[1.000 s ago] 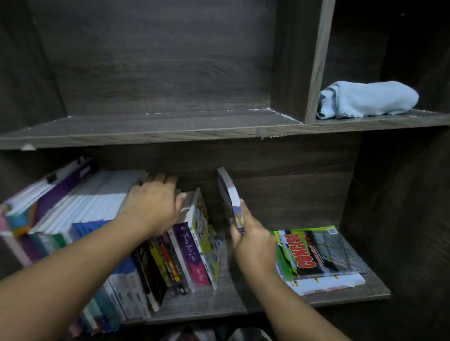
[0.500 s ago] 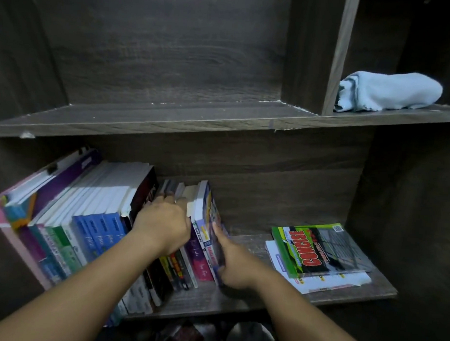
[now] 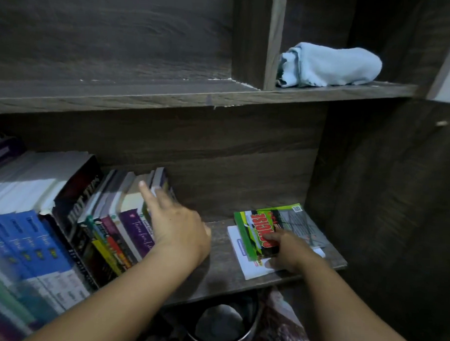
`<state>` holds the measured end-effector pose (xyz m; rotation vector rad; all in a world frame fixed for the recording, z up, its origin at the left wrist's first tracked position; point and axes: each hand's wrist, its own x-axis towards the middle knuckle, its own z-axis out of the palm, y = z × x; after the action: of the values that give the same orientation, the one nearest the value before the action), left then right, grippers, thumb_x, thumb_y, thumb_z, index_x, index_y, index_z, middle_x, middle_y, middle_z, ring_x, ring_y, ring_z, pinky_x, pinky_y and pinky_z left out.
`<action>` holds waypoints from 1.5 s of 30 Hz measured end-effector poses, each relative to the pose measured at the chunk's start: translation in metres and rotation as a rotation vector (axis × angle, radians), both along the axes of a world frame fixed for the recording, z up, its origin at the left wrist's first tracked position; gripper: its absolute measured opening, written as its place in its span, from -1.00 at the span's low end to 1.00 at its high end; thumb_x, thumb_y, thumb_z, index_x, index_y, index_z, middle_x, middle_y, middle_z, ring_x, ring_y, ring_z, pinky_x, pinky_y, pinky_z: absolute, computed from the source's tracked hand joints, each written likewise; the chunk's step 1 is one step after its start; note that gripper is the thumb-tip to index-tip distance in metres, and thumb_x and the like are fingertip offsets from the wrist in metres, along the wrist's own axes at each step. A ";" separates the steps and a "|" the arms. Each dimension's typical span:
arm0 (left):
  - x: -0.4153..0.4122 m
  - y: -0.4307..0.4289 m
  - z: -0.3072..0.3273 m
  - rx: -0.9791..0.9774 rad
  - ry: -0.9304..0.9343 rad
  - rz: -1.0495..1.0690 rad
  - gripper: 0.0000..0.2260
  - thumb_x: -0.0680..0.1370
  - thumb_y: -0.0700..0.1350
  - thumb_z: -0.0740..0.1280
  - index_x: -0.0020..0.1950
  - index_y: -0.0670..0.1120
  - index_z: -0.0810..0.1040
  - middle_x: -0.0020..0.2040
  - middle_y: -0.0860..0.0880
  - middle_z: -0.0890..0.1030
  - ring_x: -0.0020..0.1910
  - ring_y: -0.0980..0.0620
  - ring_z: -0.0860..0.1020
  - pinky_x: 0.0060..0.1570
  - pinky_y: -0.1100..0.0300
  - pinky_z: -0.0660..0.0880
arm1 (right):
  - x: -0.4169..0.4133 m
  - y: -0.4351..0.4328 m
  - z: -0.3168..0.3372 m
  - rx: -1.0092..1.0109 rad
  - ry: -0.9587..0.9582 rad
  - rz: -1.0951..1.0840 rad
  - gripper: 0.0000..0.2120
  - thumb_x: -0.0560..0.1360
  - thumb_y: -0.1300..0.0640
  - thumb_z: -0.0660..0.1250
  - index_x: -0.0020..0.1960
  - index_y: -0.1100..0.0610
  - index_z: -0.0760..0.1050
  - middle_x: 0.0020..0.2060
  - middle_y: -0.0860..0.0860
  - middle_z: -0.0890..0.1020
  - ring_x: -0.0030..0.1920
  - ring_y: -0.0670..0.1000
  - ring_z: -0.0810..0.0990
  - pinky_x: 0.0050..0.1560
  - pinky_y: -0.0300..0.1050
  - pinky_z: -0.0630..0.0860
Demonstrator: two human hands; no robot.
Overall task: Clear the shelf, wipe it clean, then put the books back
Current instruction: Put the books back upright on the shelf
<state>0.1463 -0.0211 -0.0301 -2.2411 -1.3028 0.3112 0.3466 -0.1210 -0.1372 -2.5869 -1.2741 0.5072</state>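
A row of books [image 3: 71, 228] stands leaning on the left of the lower shelf [image 3: 215, 274]. My left hand [image 3: 177, 221] presses against the row's right end, fingers straight, index tip at the top of the last book [image 3: 160, 179]. At the right of the shelf a green book with a red title [image 3: 288, 221] lies flat on a white book [image 3: 237, 250]. My right hand [image 3: 291, 249] is on the green book's near edge, fingers curled on the cover and the thumb below the edge.
A folded light-blue cloth [image 3: 329, 65] lies on the upper shelf [image 3: 145, 97], right of a vertical divider [image 3: 270, 41]. The cabinet's side wall [image 3: 383, 201] closes the right. A round metal bin [image 3: 221, 325] stands below the lower shelf.
My right hand left the book it set at the row's end and moved right onto the green book. My left hand shifted from the book tops to the row's right end.
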 end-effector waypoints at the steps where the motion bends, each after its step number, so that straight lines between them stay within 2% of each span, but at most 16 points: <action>1: 0.006 0.000 -0.005 0.011 0.060 0.065 -0.45 0.59 0.20 -0.03 0.39 -0.07 0.47 0.43 -0.29 0.36 0.46 -0.44 0.06 0.13 -0.58 -0.35 | 0.003 -0.002 -0.004 0.007 0.001 -0.014 -0.26 0.36 0.03 0.53 0.47 -0.16 0.30 0.48 0.00 0.28 0.45 0.05 0.29 0.46 0.02 0.21; 5: 0.026 0.005 -0.019 0.043 0.145 0.199 -0.47 0.60 0.06 0.13 0.51 -0.16 0.27 0.47 -0.44 0.15 0.42 -0.58 -0.04 0.04 -0.66 -0.33 | 0.008 -0.003 -0.010 0.063 -0.043 -0.022 -0.33 0.42 0.00 0.48 0.47 -0.16 0.31 0.50 -0.02 0.27 0.44 0.05 0.31 0.45 0.01 0.14; 10: 0.033 0.006 -0.026 0.072 -0.063 -0.020 -0.47 0.60 0.17 0.08 0.46 -0.12 0.35 0.46 -0.26 0.29 0.48 -0.38 0.07 0.11 -0.57 -0.37 | 0.014 -0.005 -0.019 0.099 -0.077 0.048 -0.32 0.47 -0.03 0.43 0.52 -0.10 0.23 0.53 -0.02 0.19 0.50 0.03 0.19 0.49 -0.03 0.11; 14: 0.028 0.018 -0.025 0.090 -0.204 -0.180 -0.46 0.53 0.25 0.14 0.38 -0.06 0.40 0.37 -0.15 0.39 0.45 -0.29 0.15 0.27 -0.51 -0.20 | 0.015 -0.010 -0.033 0.112 -0.071 0.059 -0.38 0.54 -0.07 0.32 0.54 -0.10 0.17 0.55 -0.05 0.15 0.54 0.02 0.06 0.52 0.03 -0.03; 16: 0.025 0.021 -0.022 0.053 -0.245 -0.280 -0.48 0.53 0.23 0.17 0.37 -0.03 0.39 0.34 -0.11 0.40 0.45 -0.24 0.18 0.31 -0.48 -0.15 | 0.012 -0.015 -0.038 0.139 -0.130 0.091 -0.45 0.58 -0.13 0.20 0.53 -0.08 0.18 0.52 -0.06 0.23 0.52 0.01 0.13 0.49 0.00 0.00; 18: 0.022 0.023 -0.020 0.000 -0.266 -0.367 -0.48 0.53 0.22 0.18 0.40 -0.01 0.34 0.36 -0.07 0.38 0.47 -0.19 0.17 0.32 -0.46 -0.16 | 0.006 -0.014 -0.038 0.272 -0.234 0.071 -0.50 0.58 -0.18 0.05 0.48 -0.07 0.28 0.39 -0.02 0.44 0.40 0.07 0.36 0.41 0.10 0.16; 20: 0.019 0.023 -0.019 -0.020 -0.293 -0.414 -0.49 0.54 0.21 0.17 0.43 0.01 0.32 0.38 -0.05 0.37 0.48 -0.16 0.16 0.34 -0.43 -0.15 | -0.001 -0.005 -0.030 0.434 -0.368 -0.006 -0.59 0.57 -0.08 0.05 0.40 -0.10 0.34 0.22 -0.01 0.58 0.21 0.14 0.54 0.28 0.24 0.31; 22: 0.014 0.026 -0.016 -0.012 -0.332 -0.420 -0.49 0.54 0.21 0.17 0.43 0.02 0.31 0.38 -0.03 0.37 0.47 -0.14 0.17 0.36 -0.39 -0.12 | -0.010 0.008 -0.013 0.354 -0.410 -0.049 -0.55 0.57 0.09 0.15 0.44 -0.14 0.26 0.29 -0.02 0.51 0.25 0.15 0.49 0.32 0.29 0.24; 24: 0.007 0.030 -0.010 -0.003 -0.368 -0.392 -0.49 0.53 0.21 0.18 0.42 0.02 0.32 0.38 -0.02 0.37 0.46 -0.13 0.18 0.37 -0.37 -0.09 | -0.021 0.019 -0.003 0.174 -0.359 -0.041 -0.42 0.56 0.20 0.19 0.50 -0.17 0.17 0.37 0.00 0.42 0.31 0.15 0.44 0.36 0.27 0.21; 26: -0.004 0.035 -0.002 0.022 -0.392 -0.345 -0.50 0.53 0.21 0.18 0.42 0.02 0.34 0.37 -0.02 0.38 0.45 -0.12 0.20 0.37 -0.37 -0.06 | -0.029 0.023 0.006 0.125 -0.381 -0.054 -0.36 0.52 0.27 0.26 0.50 -0.14 0.18 0.36 0.01 0.45 0.30 0.15 0.46 0.35 0.21 0.29; 29: -0.023 0.046 0.009 0.058 -0.424 -0.283 -0.53 0.53 0.21 0.18 0.37 0.03 0.37 0.32 -0.04 0.41 0.37 -0.12 0.29 0.37 -0.33 0.02 | -0.040 0.027 0.025 0.245 -0.375 -0.090 -0.36 0.52 0.32 0.19 0.51 -0.09 0.18 0.36 0.01 0.46 0.22 0.17 0.52 0.15 0.02 0.48; 32: -0.045 0.060 0.016 0.062 -0.438 -0.258 -0.52 0.53 0.23 0.16 0.36 0.02 0.39 0.27 -0.04 0.45 0.30 -0.11 0.38 0.38 -0.26 0.15 | -0.062 0.033 0.051 0.371 -0.327 -0.077 -0.43 0.58 0.23 0.14 0.53 -0.12 0.16 0.33 0.00 0.50 0.17 0.17 0.55 0.00 -0.05 0.47; 36: -0.071 0.071 0.024 -0.008 -0.532 -0.220 -0.49 0.55 0.27 0.12 0.38 0.01 0.37 0.26 -0.04 0.47 0.26 -0.09 0.43 0.26 -0.08 0.35 | -0.102 0.044 0.070 0.529 -0.229 0.001 -0.43 0.58 0.11 0.21 0.53 -0.16 0.14 0.37 -0.02 0.47 0.19 0.17 0.53 0.08 -0.05 0.42; 40: -0.088 0.078 0.031 -0.149 -0.799 -0.256 -0.56 0.59 0.21 0.14 0.35 -0.03 0.42 0.21 -0.08 0.50 0.15 -0.11 0.51 0.02 0.04 0.50 | -0.137 0.062 0.069 0.708 -0.112 0.076 -0.39 0.55 0.14 0.25 0.53 -0.16 0.16 0.39 -0.01 0.46 0.21 0.16 0.53 0.13 -0.05 0.41; 43: -0.096 0.082 0.036 -0.218 -0.891 -0.353 -0.60 0.63 0.14 0.11 0.39 -0.01 0.40 0.28 -0.07 0.50 0.20 -0.08 0.50 0.06 0.10 0.46 | -0.162 0.076 0.060 0.904 0.037 0.104 -0.40 0.54 0.19 0.28 0.51 -0.13 0.22 0.36 0.00 0.49 0.20 0.10 0.56 0.15 -0.10 0.46; 45: -0.101 0.086 0.038 -0.262 -0.909 -0.430 -0.60 0.63 0.13 0.10 0.42 0.01 0.40 0.34 -0.03 0.49 0.29 -0.03 0.46 0.17 0.14 0.40 | -0.176 0.089 0.052 0.938 0.162 0.115 -0.42 0.56 0.18 0.26 0.52 -0.10 0.22 0.31 0.03 0.53 0.19 0.07 0.56 0.12 -0.19 0.44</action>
<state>0.0455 0.0652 0.0082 -2.9470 -1.1356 -0.8296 0.1710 -0.0322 -0.0849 -1.6676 -1.2057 0.0764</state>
